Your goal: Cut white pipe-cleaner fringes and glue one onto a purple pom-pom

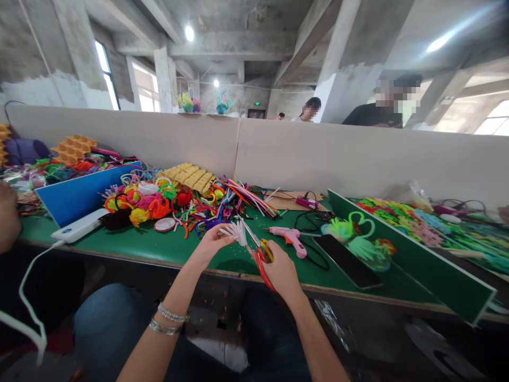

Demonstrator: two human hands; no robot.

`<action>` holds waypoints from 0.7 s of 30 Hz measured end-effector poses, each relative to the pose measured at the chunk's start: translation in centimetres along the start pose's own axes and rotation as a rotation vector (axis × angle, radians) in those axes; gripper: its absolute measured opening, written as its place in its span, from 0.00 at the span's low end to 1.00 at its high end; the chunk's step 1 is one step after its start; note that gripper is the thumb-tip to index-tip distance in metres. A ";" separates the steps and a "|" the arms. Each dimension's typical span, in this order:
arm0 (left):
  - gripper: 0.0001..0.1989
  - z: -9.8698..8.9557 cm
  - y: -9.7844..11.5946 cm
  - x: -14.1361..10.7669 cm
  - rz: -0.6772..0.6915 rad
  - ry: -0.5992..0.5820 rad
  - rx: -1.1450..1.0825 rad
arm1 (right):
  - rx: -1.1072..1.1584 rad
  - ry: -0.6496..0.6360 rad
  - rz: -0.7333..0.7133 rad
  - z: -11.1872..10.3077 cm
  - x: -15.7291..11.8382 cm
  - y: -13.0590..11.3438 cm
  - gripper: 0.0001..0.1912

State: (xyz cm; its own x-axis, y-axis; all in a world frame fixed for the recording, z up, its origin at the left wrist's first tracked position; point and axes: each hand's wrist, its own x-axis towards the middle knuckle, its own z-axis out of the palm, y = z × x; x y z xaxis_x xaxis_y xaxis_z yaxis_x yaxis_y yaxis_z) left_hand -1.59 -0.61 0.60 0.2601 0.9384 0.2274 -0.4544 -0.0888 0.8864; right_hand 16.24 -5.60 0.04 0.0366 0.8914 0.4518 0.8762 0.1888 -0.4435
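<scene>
My left hand (217, 239) is closed on a small bunch of white pipe cleaners (237, 232), whose ends fan out to the right. In my right hand (281, 269) is a pair of scissors (262, 258) with red and yellow handles. The blades point up and away, right beside the white bunch; I cannot tell whether they touch it. Just right of the scissors lies a pink glue gun (289, 239) on the green table (238, 260). Behind my left hand is a heap of loose coloured pipe cleaners (222, 207).
Fuzzy coloured pieces (147, 201) and yellow egg-crate foam (191, 176) lie at the left. A white power strip (79, 225) sits by a blue divider (87, 193). A black phone (345, 261) and green fuzzy pieces (363, 239) rest beside a green divider (409, 260). People (308, 110) are beyond the partition.
</scene>
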 end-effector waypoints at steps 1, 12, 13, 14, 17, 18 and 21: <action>0.15 0.0 0.0 0.0 0.005 0.001 -0.002 | 0.000 0.008 -0.001 -0.1 0.0 -0.1 0.15; 0.14 -0.1 -0.1 0.1 0.027 0.018 0.042 | 0.004 0.066 0.050 -0.5 0.2 0.4 0.16; 0.14 -0.1 -0.1 0.1 0.032 0.028 0.053 | -0.002 0.073 0.052 -0.5 0.2 0.5 0.16; 0.14 -0.1 -0.1 0.1 0.037 0.039 0.063 | -0.008 0.082 0.051 -0.4 0.3 0.5 0.17; 0.13 -0.1 0.0 0.3 0.040 0.070 0.084 | -0.022 0.141 0.012 -0.2 0.4 0.9 0.18; 0.13 0.0 0.0 0.3 0.040 0.084 0.087 | -0.029 0.170 -0.005 -0.1 0.5 1.1 0.19; 0.14 0.0 0.1 0.5 0.051 0.129 0.094 | -0.017 0.222 -0.039 0.2 0.7 1.6 0.20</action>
State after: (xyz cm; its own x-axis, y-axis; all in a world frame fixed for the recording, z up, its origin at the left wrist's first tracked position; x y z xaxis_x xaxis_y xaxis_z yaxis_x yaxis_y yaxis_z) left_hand -1.49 -0.17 0.83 0.1249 0.9664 0.2246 -0.3809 -0.1623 0.9102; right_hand 17.56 -4.61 -0.50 0.1057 0.7703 0.6288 0.8868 0.2130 -0.4101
